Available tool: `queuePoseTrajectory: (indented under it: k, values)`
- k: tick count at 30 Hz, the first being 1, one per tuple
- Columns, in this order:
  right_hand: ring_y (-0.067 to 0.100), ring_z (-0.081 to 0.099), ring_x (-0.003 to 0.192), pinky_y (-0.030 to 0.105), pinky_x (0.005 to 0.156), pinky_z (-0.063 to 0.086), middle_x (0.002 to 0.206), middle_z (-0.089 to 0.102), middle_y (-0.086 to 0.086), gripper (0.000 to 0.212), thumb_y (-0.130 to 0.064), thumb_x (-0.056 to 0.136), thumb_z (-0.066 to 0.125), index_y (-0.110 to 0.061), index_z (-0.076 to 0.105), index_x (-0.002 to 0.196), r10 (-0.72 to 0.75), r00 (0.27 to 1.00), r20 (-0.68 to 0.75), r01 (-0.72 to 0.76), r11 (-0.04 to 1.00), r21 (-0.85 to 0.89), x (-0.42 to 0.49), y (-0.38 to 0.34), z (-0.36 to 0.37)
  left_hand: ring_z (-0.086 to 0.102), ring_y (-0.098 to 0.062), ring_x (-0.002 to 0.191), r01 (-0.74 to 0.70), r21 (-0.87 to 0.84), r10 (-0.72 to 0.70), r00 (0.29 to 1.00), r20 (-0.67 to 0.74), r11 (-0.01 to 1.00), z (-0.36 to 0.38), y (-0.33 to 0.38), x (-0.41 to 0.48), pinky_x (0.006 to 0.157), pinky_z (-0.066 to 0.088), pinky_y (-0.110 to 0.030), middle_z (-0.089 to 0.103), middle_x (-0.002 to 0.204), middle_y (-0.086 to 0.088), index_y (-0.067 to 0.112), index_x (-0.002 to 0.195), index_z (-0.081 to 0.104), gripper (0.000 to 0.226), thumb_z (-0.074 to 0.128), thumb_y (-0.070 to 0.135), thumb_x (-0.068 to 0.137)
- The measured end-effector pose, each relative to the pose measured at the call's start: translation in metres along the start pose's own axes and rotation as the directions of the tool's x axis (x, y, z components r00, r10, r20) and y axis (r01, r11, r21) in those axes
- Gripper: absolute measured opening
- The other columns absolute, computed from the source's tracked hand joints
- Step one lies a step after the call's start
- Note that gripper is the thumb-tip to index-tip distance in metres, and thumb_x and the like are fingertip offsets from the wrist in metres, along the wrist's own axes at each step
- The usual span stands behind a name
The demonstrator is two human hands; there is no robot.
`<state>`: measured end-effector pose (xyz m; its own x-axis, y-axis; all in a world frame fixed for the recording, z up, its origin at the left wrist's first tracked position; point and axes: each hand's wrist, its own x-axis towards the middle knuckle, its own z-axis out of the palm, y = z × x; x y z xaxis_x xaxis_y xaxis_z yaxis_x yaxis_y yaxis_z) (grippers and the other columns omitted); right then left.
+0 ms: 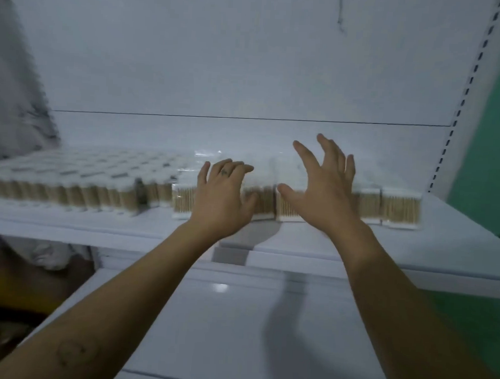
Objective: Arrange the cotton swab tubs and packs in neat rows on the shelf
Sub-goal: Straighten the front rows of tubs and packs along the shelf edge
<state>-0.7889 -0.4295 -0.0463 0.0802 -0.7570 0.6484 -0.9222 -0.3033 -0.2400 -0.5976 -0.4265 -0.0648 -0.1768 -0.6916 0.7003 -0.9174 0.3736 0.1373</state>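
Left hand [222, 193] gripped clear plastic wooden-swab pack [182, 199] mid-frame, right hand [321, 190] splayed empty; white shelf [446, 228] rows judged nearly finished.

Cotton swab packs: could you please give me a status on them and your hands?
Left hand curled over a front pack. Right hand open, spread above the neighbouring packs. Packs rowed along shelf front, tubs left. Nothing blocking.

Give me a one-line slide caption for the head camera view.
Left hand curled over cotton swab packs on the white shelf, right hand spread open beside it.
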Motion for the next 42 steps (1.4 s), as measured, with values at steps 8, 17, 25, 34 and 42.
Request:
queuePoseTrajectory:
  k: [8,17,25,34,42]
  values:
    - [0.019,0.0,0.148,0.045,0.12,-0.007,0.161,0.008,0.003,0.075,-0.049,0.088,0.061,-0.032,0.025,0.152,-0.252,0.964,0.089,0.233,0.954,0.187,0.007,-0.183,0.041,0.037,-0.021,0.134,0.2,0.061,-0.195,0.978,-0.076,0.978,-0.117,-0.125,-0.065,0.115,0.019,-0.043,0.052,0.138,0.001,0.023,0.137,0.049,0.05,0.057,0.037,0.09]
    - [0.017,0.007,0.148,0.046,0.121,-0.003,0.16,0.015,-0.001,0.076,-0.049,0.09,0.059,-0.033,0.02,0.153,-0.448,0.88,0.158,0.377,0.861,0.341,-0.015,-0.383,0.083,0.035,-0.021,0.135,0.455,0.077,-0.442,0.885,-0.144,0.887,-0.247,-0.263,-0.163,0.111,0.022,-0.041,0.049,0.14,0.0,0.025,0.141,0.042,0.053,0.057,0.038,0.092]
    - [0.019,0.013,0.147,0.048,0.12,0.003,0.159,0.019,0.0,0.077,-0.048,0.089,0.06,-0.032,0.02,0.153,-0.549,0.813,0.193,0.446,0.8,0.401,-0.043,-0.507,0.111,0.035,-0.021,0.136,0.579,0.097,-0.561,0.812,-0.164,0.81,-0.307,-0.343,-0.232,0.112,0.023,-0.045,0.048,0.142,0.002,0.028,0.14,0.041,0.052,0.056,0.041,0.092]
    - [0.021,0.018,0.144,0.044,0.119,0.008,0.157,0.023,-0.001,0.078,-0.051,0.088,0.058,-0.031,0.02,0.153,-0.566,0.795,0.218,0.454,0.793,0.406,-0.037,-0.549,0.156,0.035,-0.02,0.134,0.608,0.063,-0.597,0.791,-0.133,0.791,-0.296,-0.392,-0.247,0.111,0.027,-0.044,0.045,0.143,0.001,0.026,0.14,0.042,0.051,0.057,0.04,0.093]
    - [0.021,0.02,0.144,0.044,0.12,0.011,0.157,0.026,0.0,0.077,-0.045,0.088,0.06,-0.026,0.023,0.152,-0.52,0.826,0.217,0.41,0.819,0.402,0.013,-0.543,0.217,0.036,-0.022,0.134,0.592,0.129,-0.593,0.805,-0.034,0.796,-0.248,-0.445,-0.204,0.111,0.031,-0.045,0.045,0.143,0.0,0.025,0.14,0.043,0.053,0.057,0.042,0.092]
